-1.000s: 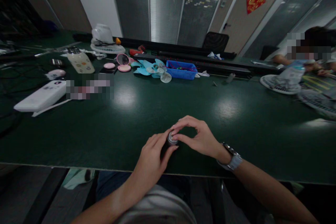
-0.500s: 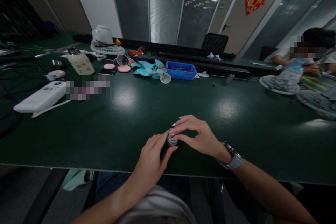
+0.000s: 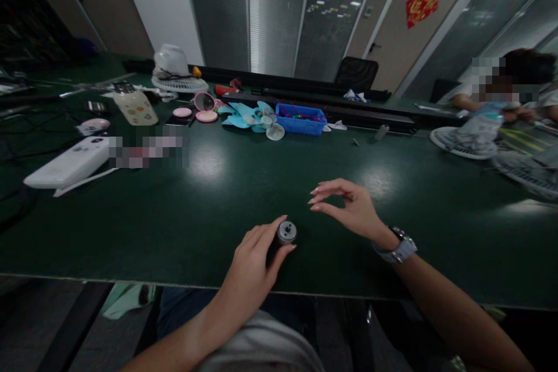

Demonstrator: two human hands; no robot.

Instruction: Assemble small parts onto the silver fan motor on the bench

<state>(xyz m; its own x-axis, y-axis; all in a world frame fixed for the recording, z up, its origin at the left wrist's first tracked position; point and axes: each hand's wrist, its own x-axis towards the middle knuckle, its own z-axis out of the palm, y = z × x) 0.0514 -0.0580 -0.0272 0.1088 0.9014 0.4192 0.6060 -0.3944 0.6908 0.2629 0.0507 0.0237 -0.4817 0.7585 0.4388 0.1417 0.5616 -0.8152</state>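
Grey metal shows at the end of the cylinder (image 3: 287, 232) that we hold low over the green bench (image 3: 183, 221), close to the front edge. Its round end faces up at us, with small dark holes in it, so its long axis runs roughly upright; whether its base rests on the bench we cannot tell, since our fingers and the dim light hide it.

Our left hand (image 3: 256, 253) is clamped on the cylinder, thumb on the near side and fingers on the far side, leaving the end bare. Our right hand (image 3: 352, 204), with a watch (image 3: 401, 246) at the wrist, hangs apart from it. The thumb and forefinger curve into a loop, their tips close together; whether they touch or pinch something small we cannot tell.

The relation that counts is this: from the right hand, the cylinder lies to the left and nearer our body, with clear space between the 2. The left hand is the nearer, already touching it.

Farther back stand a blue box (image 3: 301, 124), blue blades (image 3: 239, 113) and a bottle (image 3: 138, 106). Past the right hand, well apart, 1 other person (image 3: 464, 97) sits across the bench.
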